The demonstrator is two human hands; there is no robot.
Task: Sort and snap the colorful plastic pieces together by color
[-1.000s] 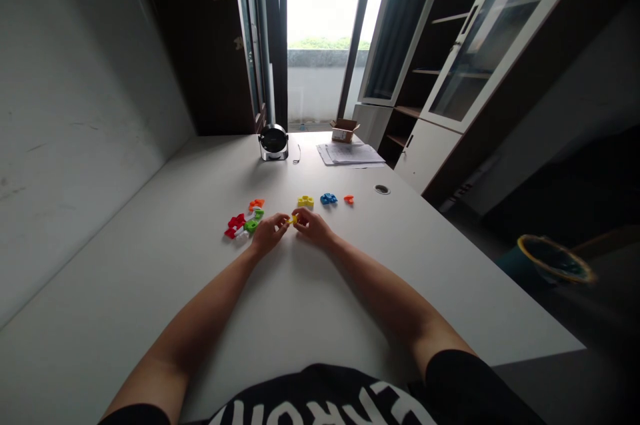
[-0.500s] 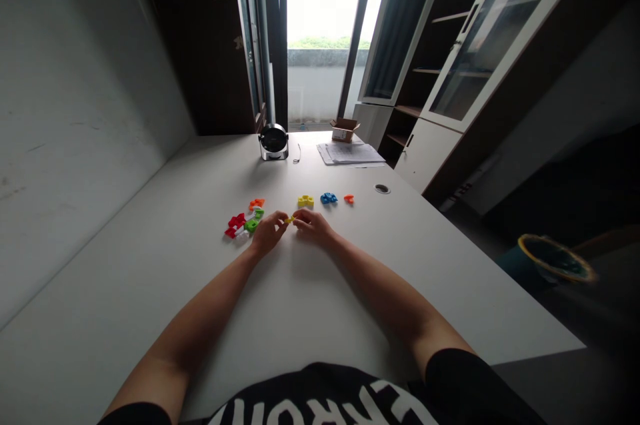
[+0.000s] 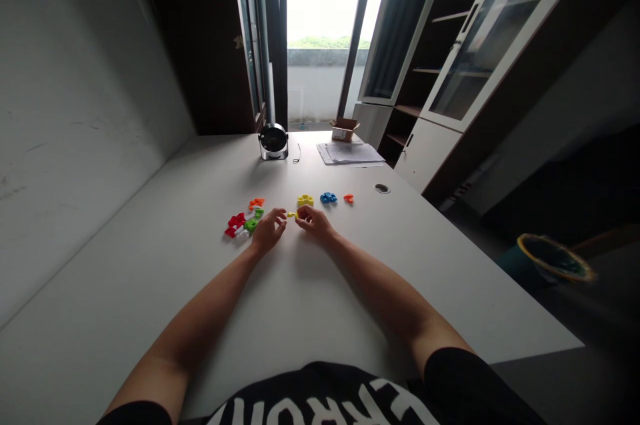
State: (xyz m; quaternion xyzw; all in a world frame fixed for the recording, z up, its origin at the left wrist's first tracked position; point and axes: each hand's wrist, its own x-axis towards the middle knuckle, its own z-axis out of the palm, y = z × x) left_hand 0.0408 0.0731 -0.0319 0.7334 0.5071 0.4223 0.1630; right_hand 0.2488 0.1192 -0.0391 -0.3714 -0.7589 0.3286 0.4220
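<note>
My left hand [image 3: 267,230] and my right hand [image 3: 313,221] sit close together on the white table [image 3: 150,278]. A small yellow plastic piece [image 3: 291,214] lies between them, and the fingertips of my right hand pinch its end. The curled fingers of my left hand stand just beside it, holding nothing. To the left lie a red piece [image 3: 236,224], a green piece [image 3: 251,225] and an orange piece [image 3: 257,203]. Ahead of my right hand are a yellow block [image 3: 305,201], a blue piece [image 3: 329,197] and a small orange piece [image 3: 349,198].
A round black-and-silver fan [image 3: 273,142] and a stack of papers [image 3: 350,153] stand at the far end of the table, with a small cardboard box [image 3: 344,131] behind. A cable grommet [image 3: 382,189] is set in the tabletop. A waste bin [image 3: 553,258] stands on the floor at right.
My hands have drawn slightly apart. The left hand has let go of the small yellow piece, which now stays at the right hand's fingertips, a little farther up the table.
</note>
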